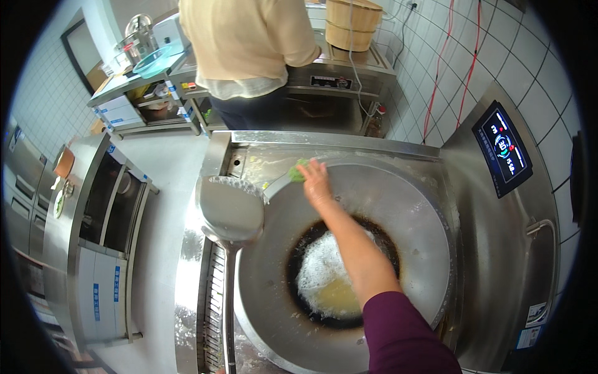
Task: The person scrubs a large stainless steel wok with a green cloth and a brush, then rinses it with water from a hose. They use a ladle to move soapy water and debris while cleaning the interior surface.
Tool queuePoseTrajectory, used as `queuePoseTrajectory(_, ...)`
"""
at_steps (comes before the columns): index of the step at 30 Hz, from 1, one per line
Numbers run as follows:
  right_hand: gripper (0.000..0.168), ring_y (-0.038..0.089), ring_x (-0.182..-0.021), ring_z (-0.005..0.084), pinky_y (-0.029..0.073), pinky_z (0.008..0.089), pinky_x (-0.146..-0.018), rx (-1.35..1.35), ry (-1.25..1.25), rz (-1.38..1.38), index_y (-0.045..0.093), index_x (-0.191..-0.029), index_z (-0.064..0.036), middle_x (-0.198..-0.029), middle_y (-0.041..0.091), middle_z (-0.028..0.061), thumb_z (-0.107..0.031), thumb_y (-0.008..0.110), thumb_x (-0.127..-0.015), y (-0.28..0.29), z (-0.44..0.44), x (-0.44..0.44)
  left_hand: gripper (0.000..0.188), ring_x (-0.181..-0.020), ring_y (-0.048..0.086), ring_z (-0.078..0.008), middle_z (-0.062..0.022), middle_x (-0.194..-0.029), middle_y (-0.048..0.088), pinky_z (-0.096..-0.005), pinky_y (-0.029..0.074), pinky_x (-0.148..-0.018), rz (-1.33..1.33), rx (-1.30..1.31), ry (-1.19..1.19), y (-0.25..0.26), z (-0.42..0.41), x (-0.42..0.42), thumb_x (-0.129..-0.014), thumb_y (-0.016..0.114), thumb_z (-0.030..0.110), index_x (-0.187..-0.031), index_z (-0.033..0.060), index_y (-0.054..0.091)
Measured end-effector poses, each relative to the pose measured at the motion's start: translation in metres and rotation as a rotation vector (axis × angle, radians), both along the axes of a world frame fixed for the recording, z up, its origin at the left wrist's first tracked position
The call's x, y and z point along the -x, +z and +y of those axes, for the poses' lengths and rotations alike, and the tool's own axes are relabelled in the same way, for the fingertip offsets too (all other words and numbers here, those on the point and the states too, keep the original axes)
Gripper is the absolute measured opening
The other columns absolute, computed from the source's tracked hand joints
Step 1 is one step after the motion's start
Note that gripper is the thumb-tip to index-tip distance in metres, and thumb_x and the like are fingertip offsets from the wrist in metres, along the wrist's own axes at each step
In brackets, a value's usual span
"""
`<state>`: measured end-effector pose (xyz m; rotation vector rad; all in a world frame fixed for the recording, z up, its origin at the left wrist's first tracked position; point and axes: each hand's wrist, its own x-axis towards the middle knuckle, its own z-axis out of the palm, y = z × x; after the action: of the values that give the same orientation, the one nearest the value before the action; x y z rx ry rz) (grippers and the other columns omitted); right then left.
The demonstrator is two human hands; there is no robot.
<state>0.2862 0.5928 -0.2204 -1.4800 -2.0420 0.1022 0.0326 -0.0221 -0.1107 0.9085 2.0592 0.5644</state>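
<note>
My right hand (316, 183) reaches across a large steel wok (420, 229) and presses a green scouring pad (297, 172) to its far left rim. Soapy foam and yellowish liquid (336, 290) lie in the wok's bottom, inside a dark brown ring. Left of the wok, a broad metal spatula (232, 210) has its wet, foamy blade towards the far side and its long handle running down to the bottom edge. Only a sliver of my left hand (221, 371) shows there, against the handle; the rest is out of view.
The wok sits in a steel range with a slotted drain channel (214, 304) on the left. A lit control panel (502, 148) and a bent metal pipe (546, 226) are at right. Beyond stands a person (243, 42) near a wooden steamer barrel (353, 25). A steel worktable (70, 224) stands left.
</note>
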Motion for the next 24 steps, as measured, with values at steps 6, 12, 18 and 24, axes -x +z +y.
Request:
queuePoseTrajectory(6,0.035,0.033,-0.130,0.0349,0.024,0.0506,-0.108,-0.080,0.457,0.090,0.057,-0.112,-0.009,-0.128,0.048,0.0166,0.002,0.041,-0.082,0.026,-0.163,0.138,0.037,-0.060,0.044,-0.0060,-0.0004,-0.081,0.050,-0.0205,0.037,-0.050,-0.076,-0.151,-0.009,0.025,0.002,0.005,-0.083,0.055,0.004,-0.118,0.0029,0.043)
queuePoseTrajectory(12,0.024,0.020,-0.137,0.0318,0.022,0.0486,-0.110,0.224,0.825,0.358,0.060,-0.098,-0.012,-0.140,0.038,0.0063,0.000,0.044,-0.085,0.019,-0.346,0.130,0.040,-0.061,0.046,-0.0087,-0.0028,-0.076,0.055,-0.0247,0.039,-0.051,-0.021,-0.193,-0.012,0.050,0.007,0.006,-0.081,0.058,0.010,-0.119,0.0013,0.047)
queuePoseTrajectory(18,0.039,0.025,-0.136,0.0266,0.024,0.0393,-0.111,0.922,0.879,0.503,0.058,-0.098,-0.012,-0.142,0.037,0.0056,0.015,0.044,-0.074,0.022,-0.475,-0.043,0.038,-0.056,0.041,-0.0062,-0.0018,-0.081,0.053,-0.0219,0.034,-0.046,-0.065,-0.302,-0.067,-0.004,-0.020,0.018,-0.085,0.054,0.005,-0.122,0.0021,0.045)
queuePoseTrajectory(24,0.031,0.051,-0.104,0.0280,0.041,0.0389,-0.085,0.429,0.555,-0.593,0.063,-0.092,-0.022,-0.111,0.056,0.0071,-0.007,0.061,-0.064,0.018,-0.387,-0.219,0.036,-0.073,0.047,-0.0113,-0.0061,-0.091,0.053,-0.0253,0.042,-0.062,-0.015,-0.126,-0.101,0.022,0.009,0.005,-0.083,0.056,0.004,-0.118,0.0001,0.046)
